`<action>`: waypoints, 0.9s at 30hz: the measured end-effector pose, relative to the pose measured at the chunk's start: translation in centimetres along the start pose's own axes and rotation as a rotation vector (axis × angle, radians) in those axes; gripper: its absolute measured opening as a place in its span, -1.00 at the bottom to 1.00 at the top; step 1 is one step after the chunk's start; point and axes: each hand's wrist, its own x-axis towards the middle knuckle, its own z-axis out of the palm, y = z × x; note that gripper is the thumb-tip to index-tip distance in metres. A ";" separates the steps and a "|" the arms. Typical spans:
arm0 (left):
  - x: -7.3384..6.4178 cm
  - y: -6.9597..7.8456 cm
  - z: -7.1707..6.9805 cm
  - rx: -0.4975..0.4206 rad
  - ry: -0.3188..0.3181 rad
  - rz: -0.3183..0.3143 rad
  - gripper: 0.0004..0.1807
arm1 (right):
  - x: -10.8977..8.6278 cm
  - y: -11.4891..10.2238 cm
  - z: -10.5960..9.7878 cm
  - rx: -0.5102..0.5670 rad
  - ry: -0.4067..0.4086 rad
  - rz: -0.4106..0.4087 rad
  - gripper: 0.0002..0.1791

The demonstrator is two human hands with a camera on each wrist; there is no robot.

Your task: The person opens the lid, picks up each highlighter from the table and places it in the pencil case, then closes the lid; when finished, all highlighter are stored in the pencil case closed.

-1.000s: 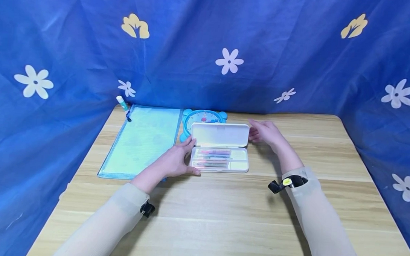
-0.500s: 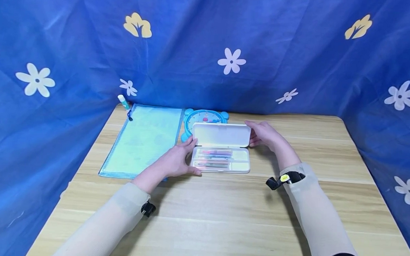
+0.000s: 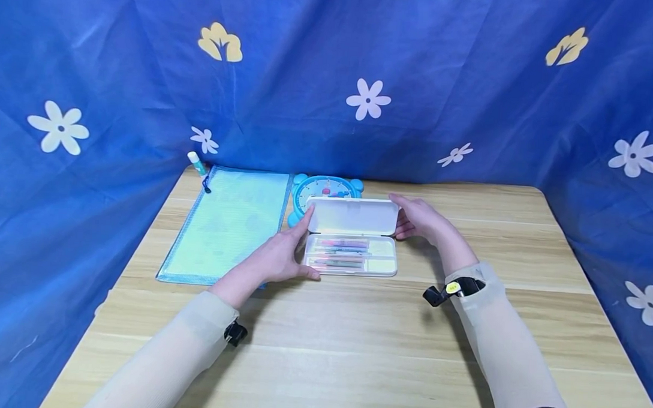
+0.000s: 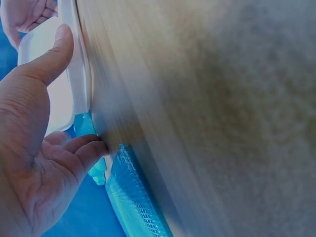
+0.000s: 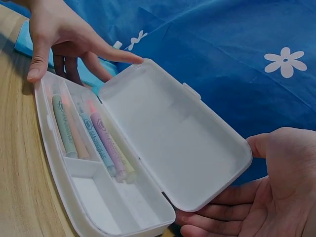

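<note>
A white pencil case (image 3: 381, 265) stands on the table with its hinged lid (image 3: 353, 217) raised. Several pastel pens (image 5: 101, 143) lie in its compartments, seen best in the right wrist view. My left hand (image 3: 278, 256) spans the case's left end, thumb at the front corner and index finger up at the lid's edge. Its other fingers curl behind that end. On the opposite side, my right hand (image 3: 423, 222) holds the lid's right end, with the thumb (image 5: 259, 144) on the edge and the fingers behind the lid.
Right behind the lid lies a blue toy clock (image 3: 318, 189), partly covered. A light blue mesh zip pouch (image 3: 228, 224) lies to the left, with a glue stick (image 3: 196, 161) at its far corner. A blue flowered cloth (image 3: 286, 106) hangs around the wooden table (image 3: 342, 360).
My right hand has moved slightly left onto the lid's end. My left index finger has risen along the lid's edge. The case and pens have stayed in place.
</note>
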 end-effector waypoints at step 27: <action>0.0 -0.8 0.6 -0.009 0.032 -0.031 0.78 | -1.5 1.6 0.0 0.005 -0.094 -0.205 -0.27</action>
